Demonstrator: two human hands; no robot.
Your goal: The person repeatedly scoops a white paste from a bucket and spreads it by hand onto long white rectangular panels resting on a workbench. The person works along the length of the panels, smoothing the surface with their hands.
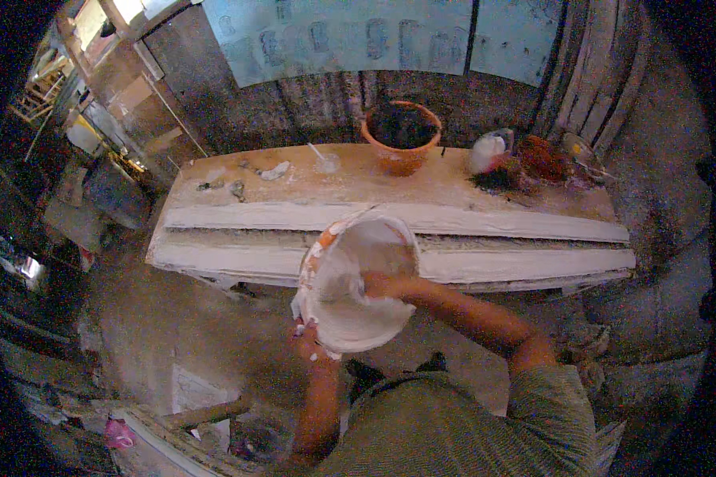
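An orange bowl, its inside and rim coated with white paste, is tilted in front of me at the near edge of the table. My left hand grips the bowl's lower left rim, and white paste is smeared on the fingers. Inside the bowl is my right hand, reaching in over the right side of the rim. Its fingers are blurred against the white paste, so whether they hold anything cannot be made out.
Two long white-coated strips run along the wooden table, with a dark gap between them. Farther back stands an orange basin with a dark inside. A white container and reddish-brown clutter sit at right.
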